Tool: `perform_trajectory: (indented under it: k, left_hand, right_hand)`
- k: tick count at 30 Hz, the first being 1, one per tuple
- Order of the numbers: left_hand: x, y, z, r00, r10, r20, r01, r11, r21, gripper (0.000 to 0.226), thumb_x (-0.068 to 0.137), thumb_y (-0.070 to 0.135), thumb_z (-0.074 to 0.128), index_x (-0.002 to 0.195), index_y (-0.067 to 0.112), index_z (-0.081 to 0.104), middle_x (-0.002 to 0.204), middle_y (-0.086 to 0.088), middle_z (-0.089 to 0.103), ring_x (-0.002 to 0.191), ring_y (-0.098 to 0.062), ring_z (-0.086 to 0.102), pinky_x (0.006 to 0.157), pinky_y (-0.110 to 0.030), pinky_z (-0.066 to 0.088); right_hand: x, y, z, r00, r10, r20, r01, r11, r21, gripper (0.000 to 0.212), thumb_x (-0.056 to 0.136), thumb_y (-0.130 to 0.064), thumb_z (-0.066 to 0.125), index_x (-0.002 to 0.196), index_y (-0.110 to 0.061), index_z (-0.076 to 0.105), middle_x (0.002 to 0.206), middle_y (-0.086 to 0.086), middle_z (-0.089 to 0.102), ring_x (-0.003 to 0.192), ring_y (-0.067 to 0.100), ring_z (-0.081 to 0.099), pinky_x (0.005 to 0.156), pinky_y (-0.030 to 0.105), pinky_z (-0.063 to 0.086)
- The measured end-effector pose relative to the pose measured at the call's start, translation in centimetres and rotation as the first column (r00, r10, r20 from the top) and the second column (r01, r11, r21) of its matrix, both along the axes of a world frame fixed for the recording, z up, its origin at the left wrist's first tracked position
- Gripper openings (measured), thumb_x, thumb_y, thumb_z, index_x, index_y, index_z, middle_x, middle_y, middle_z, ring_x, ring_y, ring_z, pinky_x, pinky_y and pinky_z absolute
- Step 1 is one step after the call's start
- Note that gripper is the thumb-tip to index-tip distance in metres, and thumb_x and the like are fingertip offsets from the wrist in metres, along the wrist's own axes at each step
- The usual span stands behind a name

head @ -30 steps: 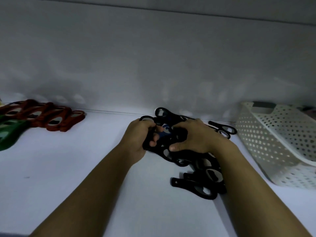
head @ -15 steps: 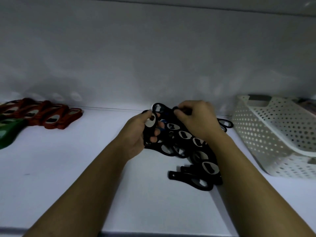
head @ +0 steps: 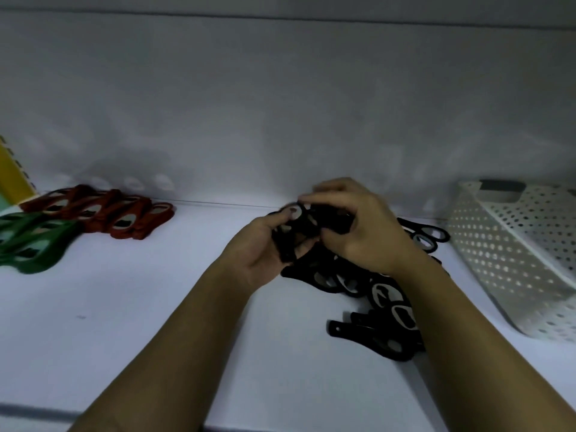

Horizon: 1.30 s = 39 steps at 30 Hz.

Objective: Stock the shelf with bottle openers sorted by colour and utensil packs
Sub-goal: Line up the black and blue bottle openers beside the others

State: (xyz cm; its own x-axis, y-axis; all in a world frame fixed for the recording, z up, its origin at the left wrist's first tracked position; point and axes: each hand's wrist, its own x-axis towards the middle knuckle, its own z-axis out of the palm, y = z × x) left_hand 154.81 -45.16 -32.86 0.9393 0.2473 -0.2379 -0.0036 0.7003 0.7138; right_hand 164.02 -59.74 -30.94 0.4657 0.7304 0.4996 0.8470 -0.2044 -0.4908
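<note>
- The black bottle openers (head: 294, 236) are gathered in a bunch between the two hands, held just above the shelf (head: 124, 322). Their dark handles overlap, and one pale metal ring shows at the top of the bunch.
- The left hand (head: 257, 254) grips the bunch from its left side. The thumb lies across the top near the metal ring and the fingers curl underneath.
- The right hand (head: 363, 232) closes on the same bunch from the right. Its fingers curl over the top and the thumb pinches in from the near side.
- Under the right wrist a loose pile of black openers (head: 381, 294) lies on the shelf. The pieces overlap and trail towards the shelf's front edge, alongside the right forearm.
- Just past the right hand, a pair of black openers (head: 428, 236) lies flat, between that hand and the basket.
- The white perforated basket (head: 514, 244) sits on the shelf well to the right of the right hand.
- Well to the left of the left hand, the red openers (head: 118, 215) lie in an overlapping row close to the back wall (head: 280, 104).
- The green openers (head: 31, 247) lie still farther left and nearer the front, touching the red row.
- A yellow panel (head: 12, 176) shows at the far left edge, behind the green ones.
</note>
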Motion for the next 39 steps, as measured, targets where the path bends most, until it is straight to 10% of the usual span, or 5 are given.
perform_trajectory:
  k: [12,23,27,30,39]
  left_hand:
    - [0.5,-0.2,-0.5,0.999,0.039,-0.018,-0.040,0.998,-0.041,0.019,0.097,0.005,0.047,0.110,0.007,0.061,0.083,-0.014,0.065,0.066,-0.019,0.064,0.054,-0.027,0.053]
    - [0.2,-0.3,-0.3,0.999,-0.011,0.044,0.011,1.000,-0.006,0.050,0.103,0.048,0.029,0.117,0.010,0.057,0.077,-0.008,0.057,0.055,-0.014,0.047,0.045,-0.021,0.035]
    - [0.2,-0.4,-0.2,0.995,0.063,0.072,-0.065,0.998,0.027,0.041,0.102,0.051,0.031,0.107,0.017,0.053,0.074,-0.007,0.055,0.056,-0.016,0.048,0.047,-0.022,0.036]
    - [0.5,-0.3,-0.2,0.994,0.102,0.043,-0.107,0.988,0.113,0.048,0.101,0.055,0.030,0.109,0.015,0.055,0.084,-0.009,0.064,0.065,-0.018,0.059,0.056,-0.027,0.046]
    - [0.7,-1.2,-1.1,0.997,-0.027,-0.073,0.047,0.954,0.295,0.073,0.095,0.068,0.021,0.100,0.010,0.066,0.061,-0.008,0.057,0.043,-0.014,0.045,0.038,-0.020,0.033]
  right_hand:
    - [2.6,0.4,-2.9,0.957,-0.275,0.089,0.282,0.817,-0.503,0.044,0.083,-0.046,0.069,0.122,-0.026,0.062,0.121,0.003,0.061,0.111,0.023,0.054,0.091,0.034,0.048]
    - [2.7,1.1,-2.7,0.834,-0.400,0.380,0.455,0.888,-0.066,0.021,0.095,-0.020,0.052,0.095,-0.009,0.070,0.090,0.011,0.069,0.082,0.029,0.059,0.065,0.029,0.034]
    - [1.4,0.4,-0.4,0.939,-0.281,-0.200,0.337,0.872,0.355,0.016,0.094,-0.016,0.059,0.082,-0.014,0.070,0.068,-0.007,0.064,0.056,0.007,0.053,0.057,0.015,0.038]
    - [-0.3,0.7,0.4,0.717,0.112,-0.688,0.219,0.901,0.375,0.015,0.091,-0.012,0.063,0.078,-0.013,0.071,0.065,0.000,0.066,0.056,0.015,0.056,0.049,0.023,0.041]
    - [-0.9,1.9,-1.1,0.822,-0.106,-0.559,0.234,0.959,0.162,0.013,0.079,-0.029,0.080,0.080,-0.018,0.071,0.061,-0.010,0.062,0.055,0.003,0.057,0.056,0.016,0.046]
